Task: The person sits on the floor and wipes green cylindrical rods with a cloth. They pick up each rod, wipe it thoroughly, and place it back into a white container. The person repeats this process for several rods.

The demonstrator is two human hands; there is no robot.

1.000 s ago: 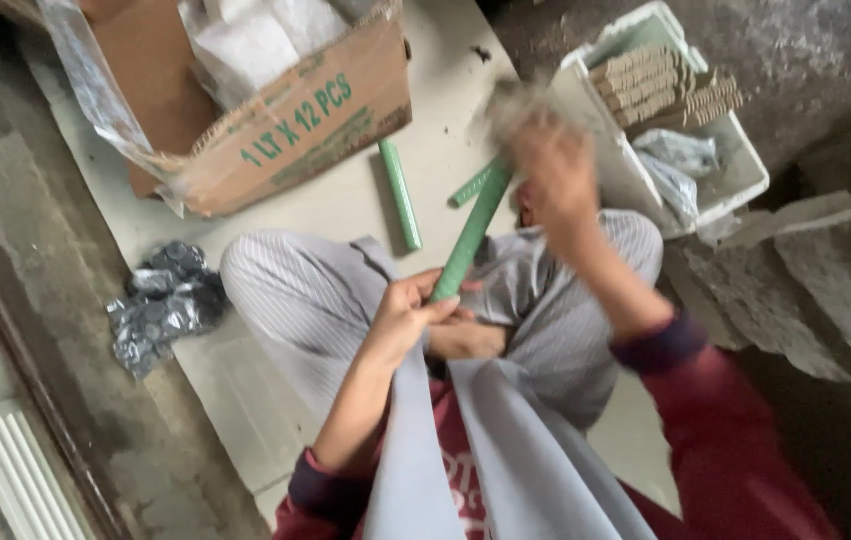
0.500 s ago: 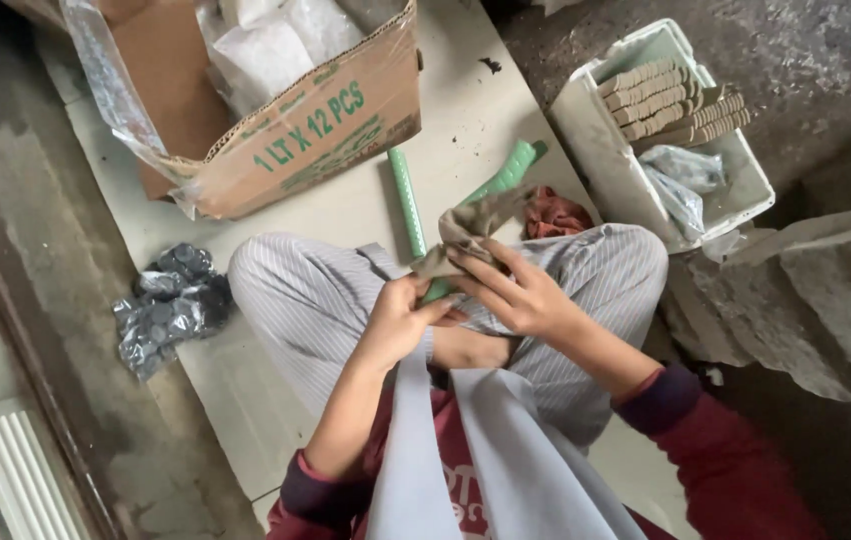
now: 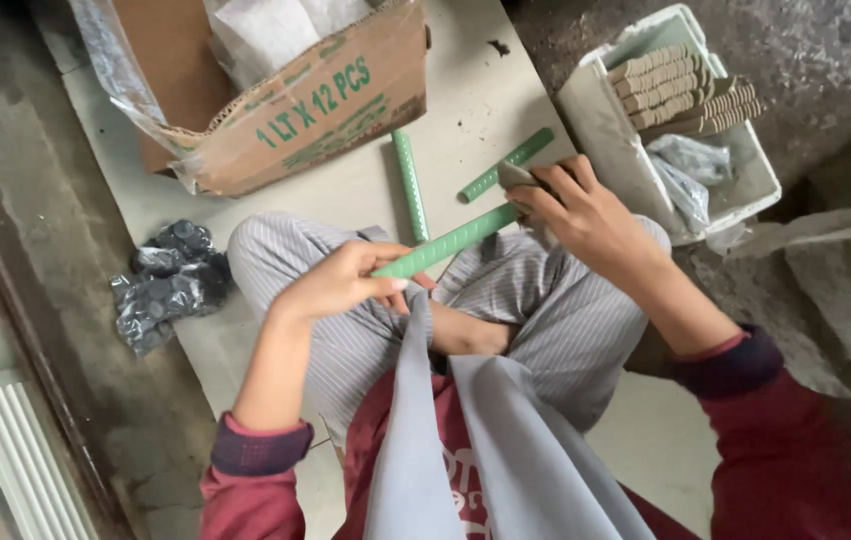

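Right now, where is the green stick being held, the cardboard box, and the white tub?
green stick [image 3: 450,243], head view, on its middle between the two hands.
cardboard box [image 3: 295,110], head view, on its front wall.
white tub [image 3: 600,125], head view, on its near side wall.

The person sits cross-legged, both forearms reaching forward over the knees, maroon sleeves pushed up to the elbows. The left hand [image 3: 337,283] is curled, thumb and fingertips pinched together, knuckles up. The right hand [image 3: 585,212] lies farther out and higher, wrist bent, back of the hand turned upward, fingers pressed together in a closed grip, thumb hidden beneath.
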